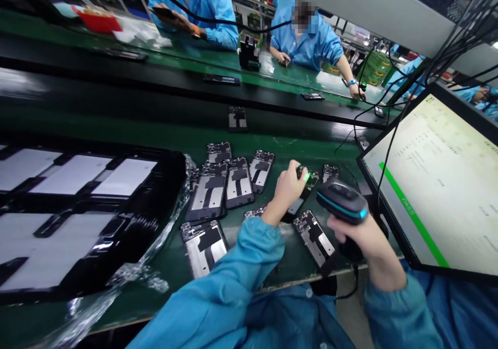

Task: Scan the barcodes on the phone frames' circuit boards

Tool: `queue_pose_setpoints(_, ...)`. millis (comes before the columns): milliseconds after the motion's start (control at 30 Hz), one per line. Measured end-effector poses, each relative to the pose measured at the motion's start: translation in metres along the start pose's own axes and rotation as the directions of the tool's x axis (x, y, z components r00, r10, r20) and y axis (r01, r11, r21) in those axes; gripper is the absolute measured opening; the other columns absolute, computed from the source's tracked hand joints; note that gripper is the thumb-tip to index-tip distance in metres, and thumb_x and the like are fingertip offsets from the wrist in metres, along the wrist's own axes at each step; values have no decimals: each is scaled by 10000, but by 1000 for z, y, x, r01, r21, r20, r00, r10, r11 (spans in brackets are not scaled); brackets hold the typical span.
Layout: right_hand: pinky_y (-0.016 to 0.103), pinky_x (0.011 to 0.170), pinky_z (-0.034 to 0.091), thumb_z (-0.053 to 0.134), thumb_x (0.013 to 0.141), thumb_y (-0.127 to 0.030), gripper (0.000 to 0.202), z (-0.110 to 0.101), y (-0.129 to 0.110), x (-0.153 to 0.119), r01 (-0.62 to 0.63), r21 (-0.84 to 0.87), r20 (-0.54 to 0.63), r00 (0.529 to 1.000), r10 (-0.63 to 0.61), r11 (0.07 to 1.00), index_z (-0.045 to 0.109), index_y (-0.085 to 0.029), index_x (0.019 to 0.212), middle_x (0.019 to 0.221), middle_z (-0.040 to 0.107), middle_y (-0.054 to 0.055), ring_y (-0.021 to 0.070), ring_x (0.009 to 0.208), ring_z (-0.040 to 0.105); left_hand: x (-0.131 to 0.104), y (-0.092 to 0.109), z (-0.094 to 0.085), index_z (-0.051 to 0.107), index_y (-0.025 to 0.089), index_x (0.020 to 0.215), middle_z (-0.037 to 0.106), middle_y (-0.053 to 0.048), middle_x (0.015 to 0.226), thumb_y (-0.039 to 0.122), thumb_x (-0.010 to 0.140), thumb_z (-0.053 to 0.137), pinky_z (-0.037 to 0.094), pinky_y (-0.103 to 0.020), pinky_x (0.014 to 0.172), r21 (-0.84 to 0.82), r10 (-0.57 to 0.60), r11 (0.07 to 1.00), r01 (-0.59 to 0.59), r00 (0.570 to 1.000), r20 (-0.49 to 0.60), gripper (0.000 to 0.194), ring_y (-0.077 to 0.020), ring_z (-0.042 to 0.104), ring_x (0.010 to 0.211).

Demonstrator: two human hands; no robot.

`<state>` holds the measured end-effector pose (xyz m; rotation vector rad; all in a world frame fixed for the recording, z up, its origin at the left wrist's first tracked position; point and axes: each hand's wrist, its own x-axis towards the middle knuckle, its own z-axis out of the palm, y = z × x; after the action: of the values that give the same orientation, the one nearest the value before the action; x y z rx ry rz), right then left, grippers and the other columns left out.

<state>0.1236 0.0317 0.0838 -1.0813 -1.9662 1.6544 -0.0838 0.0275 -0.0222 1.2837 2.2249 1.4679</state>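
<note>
In my right hand is a black barcode scanner with a glowing blue strip, pointed toward my left hand. My left hand is closed at the upper end of an opened phone, which it partly covers; a green light spot falls on the fingers. Another opened phone, its circuit board and metal plate exposed, lies just below the scanner. Left of my left hand, several similar phones lie close together, some overlapping. One more phone rests near my left sleeve.
A black tray with pale rectangular panels and clear plastic wrap fills the left side. At the right stands a monitor showing a green PASS bar. Beyond runs a dark conveyor belt carrying phones; co-workers in blue sit across it. Cables hang at the upper right.
</note>
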Motion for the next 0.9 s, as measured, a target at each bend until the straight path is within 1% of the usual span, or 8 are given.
queue_pose_setpoints(67, 230, 422, 379, 777, 706, -241, 199, -11, -4, 38, -158, 86, 190, 972, 139, 984, 643, -181, 841, 465, 514, -67, 103, 415, 443, 20, -12, 6, 558, 209, 896, 677, -52, 798, 358, 927, 484, 442, -266, 698, 34, -45, 999, 39, 982, 182, 169, -195, 653, 773)
queue_pose_setpoints(133, 205, 395, 350, 759, 652, -174, 207, -21, -6, 76, -234, 101, 277, 940, 199, 967, 621, -163, 806, 459, 490, -74, 83, 397, 420, 36, -26, 16, 571, 192, 864, 689, -74, 861, 330, 913, 493, 437, -272, 724, 70, -86, 995, 68, 950, 301, 165, -197, 635, 814)
queue_pose_setpoints(200, 194, 381, 352, 740, 621, -142, 211, -28, -6, 106, -305, 88, 362, 897, 255, 948, 613, -148, 789, 468, 488, -69, 73, 390, 408, 47, -38, 24, 588, 176, 847, 688, -83, 863, 297, 883, 521, 430, -277, 718, 107, -119, 991, 85, 924, 365, 142, -200, 616, 803)
queue_pose_setpoints(300, 178, 375, 365, 726, 606, -118, 209, -33, -1, 132, -380, 45, 453, 832, 320, 924, 611, -130, 780, 470, 492, -61, 64, 392, 405, 52, -49, 32, 613, 163, 868, 692, -85, 854, 269, 848, 562, 420, -275, 702, 111, -129, 990, 91, 907, 401, 119, -202, 605, 784)
queue_pose_setpoints(433, 167, 383, 378, 720, 605, -99, 209, -39, 5, 145, -417, -6, 506, 783, 362, 909, 615, -117, 784, 446, 488, -56, 63, 396, 412, 54, -54, 34, 628, 158, 889, 698, -90, 864, 284, 836, 584, 413, -272, 690, 100, -131, 990, 97, 895, 427, 143, -205, 600, 775)
queue_pose_setpoints(533, 167, 387, 379, 724, 616, -98, 219, -45, 5, 149, -421, -26, 529, 764, 370, 907, 619, -113, 807, 452, 500, -49, 63, 396, 418, 55, -56, 33, 631, 156, 885, 692, -89, 853, 289, 843, 574, 400, -273, 674, 94, -120, 992, 87, 889, 441, 150, -204, 596, 765)
queue_pose_setpoints(767, 170, 384, 378, 724, 625, -109, 222, -51, 5, 152, -400, -52, 547, 755, 361, 915, 624, -113, 823, 449, 503, -48, 68, 399, 414, 55, -58, 34, 623, 159, 872, 668, -79, 828, 363, 886, 509, 376, -281, 659, 91, -88, 994, 53, 893, 441, 235, -195, 564, 724)
queue_pose_setpoints(900, 178, 388, 383, 712, 622, -112, 222, -51, 5, 151, -371, -62, 554, 759, 341, 926, 631, -111, 828, 453, 510, -45, 73, 401, 426, 56, -56, 33, 618, 158, 851, 655, -73, 806, 368, 888, 491, 366, -283, 653, 110, -88, 993, 44, 898, 431, 248, -192, 554, 719)
